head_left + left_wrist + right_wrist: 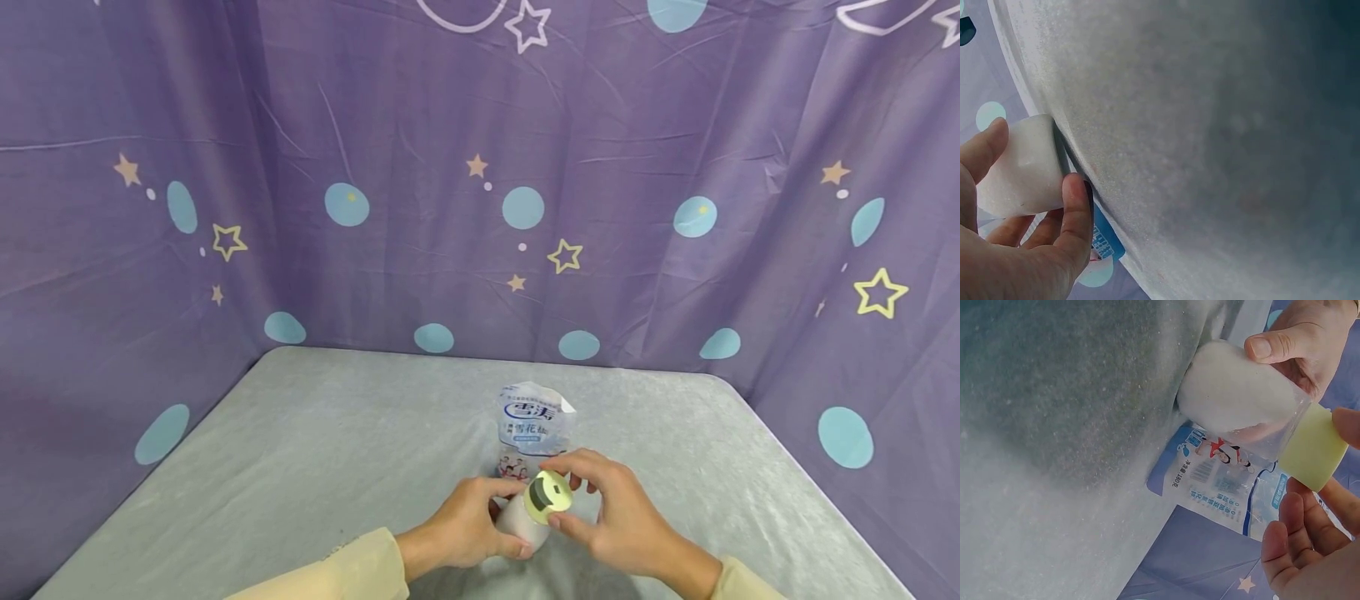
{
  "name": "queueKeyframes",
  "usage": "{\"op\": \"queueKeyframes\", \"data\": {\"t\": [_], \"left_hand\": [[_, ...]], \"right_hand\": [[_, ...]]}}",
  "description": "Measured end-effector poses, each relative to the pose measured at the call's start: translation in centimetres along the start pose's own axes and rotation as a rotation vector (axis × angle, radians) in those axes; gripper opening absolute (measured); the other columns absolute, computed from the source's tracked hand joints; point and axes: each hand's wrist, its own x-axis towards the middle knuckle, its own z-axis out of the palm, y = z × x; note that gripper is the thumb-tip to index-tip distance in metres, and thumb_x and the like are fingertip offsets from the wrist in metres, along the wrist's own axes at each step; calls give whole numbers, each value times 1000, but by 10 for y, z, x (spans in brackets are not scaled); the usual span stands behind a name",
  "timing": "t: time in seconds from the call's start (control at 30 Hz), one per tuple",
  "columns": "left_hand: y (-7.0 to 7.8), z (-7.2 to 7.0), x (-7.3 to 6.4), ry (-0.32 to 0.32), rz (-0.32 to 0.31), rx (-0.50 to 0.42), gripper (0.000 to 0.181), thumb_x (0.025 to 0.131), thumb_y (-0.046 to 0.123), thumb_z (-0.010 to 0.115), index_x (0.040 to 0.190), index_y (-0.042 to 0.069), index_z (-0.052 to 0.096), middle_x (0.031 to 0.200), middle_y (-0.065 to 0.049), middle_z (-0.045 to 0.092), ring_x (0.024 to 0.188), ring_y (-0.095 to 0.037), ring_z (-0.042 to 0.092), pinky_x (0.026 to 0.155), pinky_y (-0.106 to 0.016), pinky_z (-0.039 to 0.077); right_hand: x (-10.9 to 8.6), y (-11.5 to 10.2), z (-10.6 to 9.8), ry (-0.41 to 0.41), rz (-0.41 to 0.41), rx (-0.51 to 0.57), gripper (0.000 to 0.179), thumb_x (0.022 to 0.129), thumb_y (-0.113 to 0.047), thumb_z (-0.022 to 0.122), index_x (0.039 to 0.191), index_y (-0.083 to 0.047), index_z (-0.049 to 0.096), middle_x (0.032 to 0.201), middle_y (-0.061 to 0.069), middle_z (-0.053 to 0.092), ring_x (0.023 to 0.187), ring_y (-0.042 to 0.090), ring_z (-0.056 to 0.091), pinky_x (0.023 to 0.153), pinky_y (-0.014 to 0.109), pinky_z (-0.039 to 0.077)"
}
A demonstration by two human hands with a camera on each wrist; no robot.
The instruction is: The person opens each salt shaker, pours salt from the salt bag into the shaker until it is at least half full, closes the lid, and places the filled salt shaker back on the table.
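Note:
A clear seasoning bottle (517, 525) holds white grains, with a pale yellow-green lid (551, 493) on its top. My left hand (467, 525) grips the bottle's body, thumb on the near side. Around the lid are the thumb and fingertips of my right hand (618, 512), pinching its rim. In the right wrist view the white contents (1235, 387) fill much of the bottle, and its base is down at the cloth. Just behind stands a blue-and-white printed salt bag (528, 425) with a ragged top edge; the hands and bottle hide its lower part.
A pale grey-green cloth (337, 442) covers the table. Purple curtains (450, 125) with stars and blue dots enclose its back and both sides. In the left wrist view a small dark object (966, 31) shows at the upper left; its kind cannot be made out.

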Motion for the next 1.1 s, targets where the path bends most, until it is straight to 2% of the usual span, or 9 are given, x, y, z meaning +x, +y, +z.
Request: {"op": "queueKeyframes", "data": {"t": [0.27, 0.6, 0.87, 1.1], "left_hand": [[-1, 0, 1, -3, 3, -10, 58, 67, 10, 97, 121, 18, 75, 101, 8, 72, 71, -7, 64, 67, -24, 53], [-1, 1, 1, 8, 5, -23, 59, 66, 9, 97, 121, 17, 75, 100, 7, 72, 71, -8, 64, 66, -23, 53], [-1, 1, 1, 5, 1, -15, 61, 66, 9, 97, 123, 16, 75, 103, 7, 73, 71, -7, 64, 66, -23, 53], [0, 1, 1, 9, -3, -2, 61, 66, 10, 97, 123, 15, 74, 99, 7, 72, 71, -7, 64, 66, -23, 53]], "right_hand": [[-1, 1, 4, 52, 25, 0, 43, 74, -22, 93, 111, -28, 72, 93, -19, 65, 80, 8, 58, 68, 26, 46], [-1, 4, 12, 109, 47, -2, 34, 75, -31, 93, 96, -29, 66, 85, -20, 64, 73, 6, 58, 65, 24, 46], [-2, 3, 16, 143, 66, -26, 36, 75, -35, 92, 88, -29, 59, 77, -20, 59, 70, 8, 55, 63, 26, 46], [-3, 1, 19, 167, 161, -58, 46, 74, -46, 91, 78, -27, 50, 72, -20, 53, 67, 4, 52, 58, 22, 42]]}}
